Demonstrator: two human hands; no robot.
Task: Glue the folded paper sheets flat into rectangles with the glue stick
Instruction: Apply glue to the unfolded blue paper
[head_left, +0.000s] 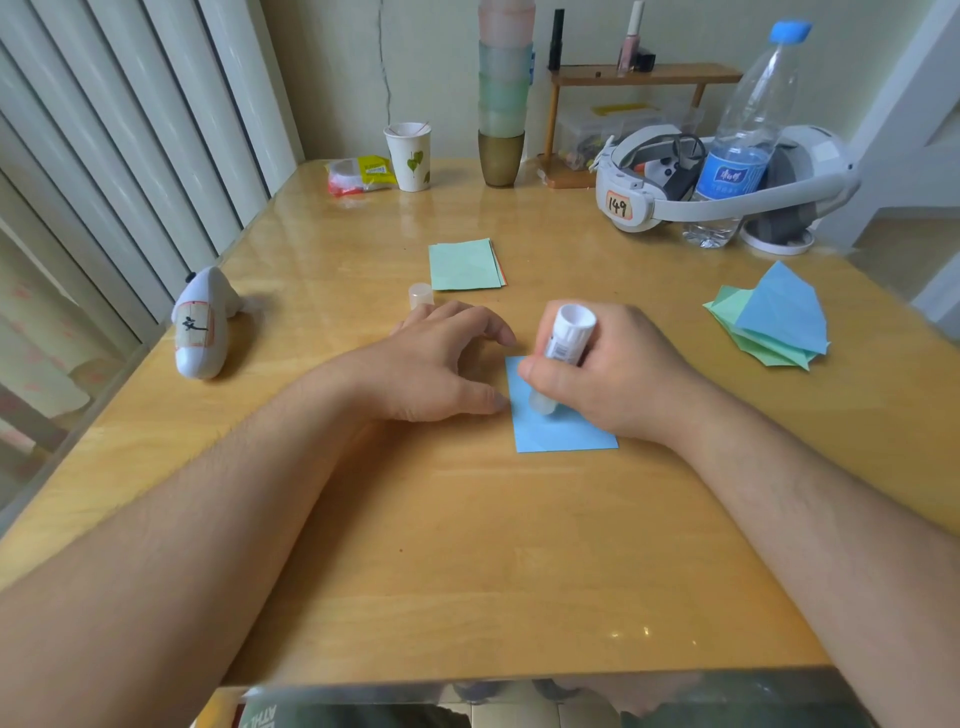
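Right hand (618, 369) grips glue stick (563, 345) on blue sheet (561, 434); left hand (441, 358), fingers relaxed, seemingly steadies it.

A white plush toy (201, 323) lies near the left edge of the tabletop (467, 545). At the back stand a paper cup (409, 156), stacked tumblers (504, 93), a water bottle (740, 150) and a white headset (675, 182).

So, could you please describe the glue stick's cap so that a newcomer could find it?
On the wooden table, look just beyond the left hand, near the stack of flat pastel rectangles. The cap is the small translucent cylinder there, unlike the flat paper beside it.
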